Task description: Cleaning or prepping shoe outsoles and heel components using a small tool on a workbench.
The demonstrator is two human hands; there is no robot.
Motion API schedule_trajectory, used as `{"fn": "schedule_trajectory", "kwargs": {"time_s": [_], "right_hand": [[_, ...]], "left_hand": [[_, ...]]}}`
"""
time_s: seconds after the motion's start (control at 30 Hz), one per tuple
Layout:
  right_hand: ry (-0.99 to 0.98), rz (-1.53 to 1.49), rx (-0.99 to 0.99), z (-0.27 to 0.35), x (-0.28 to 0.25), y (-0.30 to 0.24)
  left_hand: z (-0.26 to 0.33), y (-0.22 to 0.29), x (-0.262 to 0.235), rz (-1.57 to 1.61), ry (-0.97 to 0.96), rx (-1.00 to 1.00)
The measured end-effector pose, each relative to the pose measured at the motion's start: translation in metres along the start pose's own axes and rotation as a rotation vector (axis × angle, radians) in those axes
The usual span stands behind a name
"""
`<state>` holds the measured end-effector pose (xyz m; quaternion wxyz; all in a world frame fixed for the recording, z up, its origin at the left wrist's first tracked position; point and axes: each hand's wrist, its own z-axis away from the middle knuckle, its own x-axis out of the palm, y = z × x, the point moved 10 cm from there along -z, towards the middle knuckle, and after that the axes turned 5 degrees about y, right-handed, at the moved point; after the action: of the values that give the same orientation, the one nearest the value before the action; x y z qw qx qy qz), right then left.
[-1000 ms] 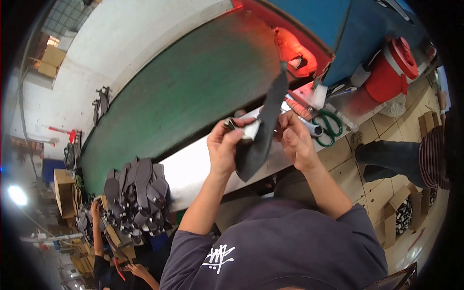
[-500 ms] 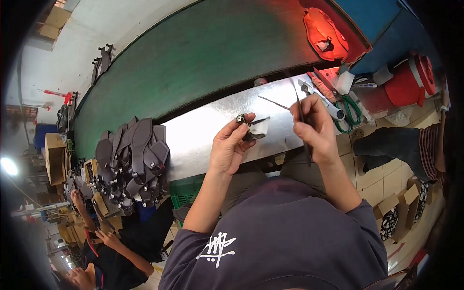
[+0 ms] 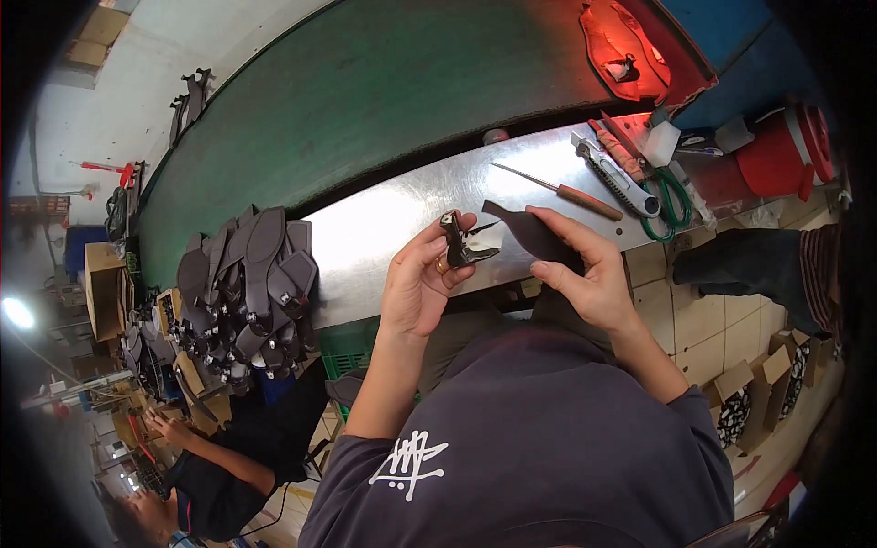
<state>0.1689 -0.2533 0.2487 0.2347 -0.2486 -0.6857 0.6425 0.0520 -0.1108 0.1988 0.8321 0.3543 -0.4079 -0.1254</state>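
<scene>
My left hand (image 3: 418, 279) pinches a small black-and-white shoe piece (image 3: 459, 254), curved like an upper or strap part; its exact kind is unclear. My right hand (image 3: 592, 279) grips a dark grey insole (image 3: 537, 239) along its edge, fingers on top and thumb below. The insole's narrow tip points left and lies close to the shoe piece; whether they touch I cannot tell. Both hands are above the near edge of the shiny metal table (image 3: 365, 219). Past my right hand lies an awl (image 3: 589, 203) with a wooden handle.
A utility knife (image 3: 614, 175) and green-handled scissors (image 3: 674, 208) lie at the table's right. A pile of grey insoles (image 3: 260, 265) stands at left. Behind runs a green conveyor belt (image 3: 365, 100), carrying red-lit shoe parts (image 3: 614, 46). A co-worker (image 3: 219, 475) sits at lower left.
My right hand has come down a little and turned the insole from edge-on to its broad face. The awl, partly hidden behind that hand before, now shows whole. The co-worker's hands have shifted.
</scene>
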Motion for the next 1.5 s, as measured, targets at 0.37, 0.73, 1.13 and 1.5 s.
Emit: {"fn": "schedule_trajectory", "kwargs": {"time_s": [0.37,0.73,1.13,1.5], "right_hand": [[0.025,-0.309,0.245,-0.006,0.009,0.046],[-0.049,-0.409,0.308,-0.014,0.032,0.047],[-0.048,-0.394,0.338,-0.025,0.038,0.057],[-0.028,-0.276,0.093,-0.011,0.034,0.018]], "left_hand": [[0.005,-0.003,-0.018,-0.024,0.157,0.032],[0.011,0.003,-0.031,0.022,0.178,0.048],[0.012,-0.004,-0.017,0.036,0.022,0.045],[0.013,0.003,-0.022,0.048,0.012,0.090]]}}
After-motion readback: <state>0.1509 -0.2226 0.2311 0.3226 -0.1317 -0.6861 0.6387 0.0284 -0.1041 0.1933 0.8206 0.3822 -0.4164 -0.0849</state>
